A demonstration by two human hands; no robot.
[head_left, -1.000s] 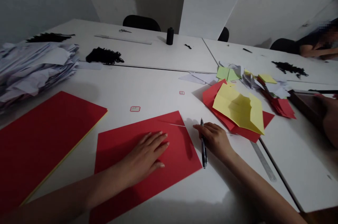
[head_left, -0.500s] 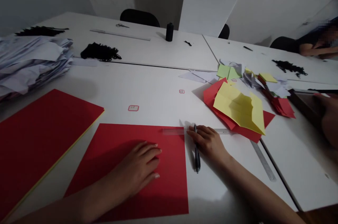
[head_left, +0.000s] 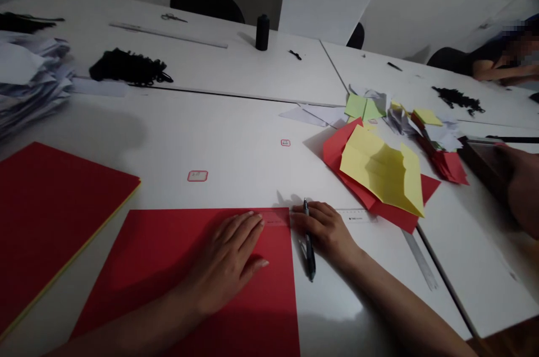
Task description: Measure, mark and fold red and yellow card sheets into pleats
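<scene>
A large red paper sheet lies in front of me on the white table. My left hand rests flat on it, fingers stretched out, their tips at the left end of a clear plastic ruler. The ruler crosses the sheet's top right corner and runs on under my right hand. A dark pen is held between the fingers of that hand, its tip pointing away from me. The right fingertips are at the ruler, just beyond the sheet's right edge.
Left are a red paper stack and piled white paper. Folded yellow paper on red pieces lies right, near a steel ruler. Behind are black cord and a black spool. Another person's hand is far right.
My left hand's fingers have drawn together and reached the ruler's left end. The ruler lies straighter along the sheet's top edge. My view has shifted slightly; the pen stays in my right hand.
</scene>
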